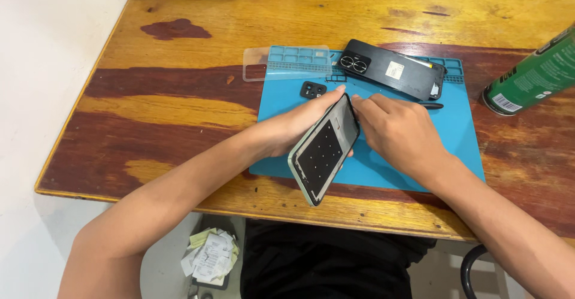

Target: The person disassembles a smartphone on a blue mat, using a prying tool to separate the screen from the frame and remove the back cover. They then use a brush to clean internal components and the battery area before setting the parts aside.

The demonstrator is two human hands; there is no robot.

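- Pale green at its rim and black across its inner face, an opened phone frame (324, 150) is held tilted on edge between both hands, above the near part of a blue work mat (455, 131).
- Left hand (299, 125) is clamped around the frame's far side, fingers wrapped behind it, thumb along the top edge.
- Right hand (392, 131) is closed with fingertips pressed together at the frame's upper right corner; whether they pinch a small part there cannot be told.
- Judged risk: the frame rests on one narrow edge, so a slip of the left grip could drop it onto the mat or off the near edge of the bench (179, 107).
- Judged risk: too much force at the corner could bend the thin frame or damage whatever is seated there.
- Just beyond the hands lie a small black camera module (313, 89), a thin dark tool (430, 105) and a black phone back cover (392, 69); a careless sweep of the wrist could scatter the small piece.
- Beyond the left hand sits a clear plastic case (281, 64).
- Far right of the right hand, a green spray can (530, 77) lies on its side and could roll.
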